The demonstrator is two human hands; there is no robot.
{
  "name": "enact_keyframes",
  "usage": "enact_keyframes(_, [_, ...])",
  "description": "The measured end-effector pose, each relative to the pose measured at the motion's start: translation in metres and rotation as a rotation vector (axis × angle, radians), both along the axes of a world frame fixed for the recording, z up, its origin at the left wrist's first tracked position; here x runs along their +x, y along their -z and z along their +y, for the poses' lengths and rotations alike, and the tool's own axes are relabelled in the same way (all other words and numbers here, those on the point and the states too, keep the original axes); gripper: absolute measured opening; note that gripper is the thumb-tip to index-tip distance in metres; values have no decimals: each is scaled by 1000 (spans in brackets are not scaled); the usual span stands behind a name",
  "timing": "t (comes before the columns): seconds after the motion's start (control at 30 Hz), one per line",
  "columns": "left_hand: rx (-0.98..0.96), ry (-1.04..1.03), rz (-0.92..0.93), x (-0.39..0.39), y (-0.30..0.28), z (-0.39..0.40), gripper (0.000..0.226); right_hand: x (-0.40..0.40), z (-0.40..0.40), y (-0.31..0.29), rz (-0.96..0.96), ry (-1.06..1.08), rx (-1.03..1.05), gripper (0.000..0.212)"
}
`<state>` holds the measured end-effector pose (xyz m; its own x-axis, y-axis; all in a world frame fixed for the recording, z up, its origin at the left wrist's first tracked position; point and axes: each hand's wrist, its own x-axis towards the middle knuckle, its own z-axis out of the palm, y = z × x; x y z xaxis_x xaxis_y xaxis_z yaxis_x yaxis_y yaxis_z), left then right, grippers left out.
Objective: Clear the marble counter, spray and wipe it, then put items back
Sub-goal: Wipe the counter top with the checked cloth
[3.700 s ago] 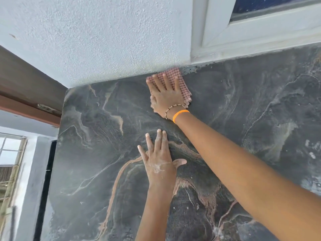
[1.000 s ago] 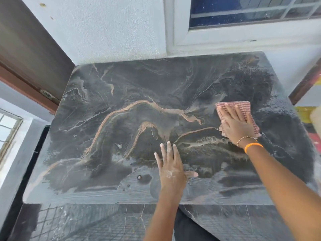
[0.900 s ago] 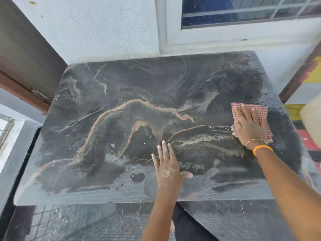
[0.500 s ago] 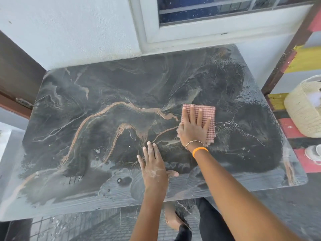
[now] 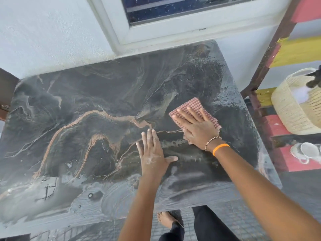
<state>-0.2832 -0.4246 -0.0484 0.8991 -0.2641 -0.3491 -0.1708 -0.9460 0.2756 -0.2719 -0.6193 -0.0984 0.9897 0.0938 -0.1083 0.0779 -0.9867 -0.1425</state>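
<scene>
The dark marble counter (image 5: pixel 83 105) with orange veins fills the view, wet and streaked with soapy swirls along its near edge. A folded red-and-white checked cloth (image 5: pixel 193 106) lies flat on the counter right of centre. My right hand (image 5: pixel 196 126) presses down on the cloth with straight, spread fingers. My left hand (image 5: pixel 152 154) rests flat on the bare marble just left of it, fingers straight, thumb out, with white residue on its back.
A white wall and window frame (image 5: pixel 156 34) back the counter. To the right stands a red and yellow painted shelf (image 5: pixel 293 51) with a woven basket (image 5: pixel 293 108) and white cups (image 5: pixel 305 152). A bare foot (image 5: pixel 165 219) shows on the tiled floor below.
My right hand has swept the cloth across the counter: from the back left corner to the right edge, then to the centre, now slightly right again. My left hand stays planted flat.
</scene>
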Motion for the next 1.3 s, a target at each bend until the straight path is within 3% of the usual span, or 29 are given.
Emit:
enact_keyframes(0.17, [63,55,70,19,3,-54,113,-14,-98,-3,29,426,-18,60])
enact_keyframes(0.33, [113,35,37,18,10,-56,113,-49,-55,-4,3,753,59,64])
enact_keyframes(0.4, [91,32,9,15,12,-54,113,-53,-22,-7,-1,657,66,66])
enact_keyframes(0.57, [116,-14,-39,19,14,-57,109,3,17,-5,4,139,97,64])
enact_keyframes(0.67, [154,-56,-31,29,12,-66,109,56,7,-6,12,15,109,61])
enact_keyframes(0.77, [162,-51,-36,46,10,-79,108,95,-32,-4,-8,63,89,60])
enact_keyframes(0.87, [182,-1,-67,68,10,-94,106,110,-88,1,-23,248,79,59])
enact_keyframes(1.0, [235,68,-23,87,9,-108,108,84,-138,2,-37,519,87,61])
enact_keyframes(1.1, [238,80,22,92,8,-111,111,53,-119,1,-23,678,87,62])
enact_keyframes(1.17, [214,82,18,93,8,-110,111,38,-91,1,-21,641,53,65])
enact_keyframes(1.3, [120,61,-27,88,7,-106,109,50,-37,1,-31,348,66,68])
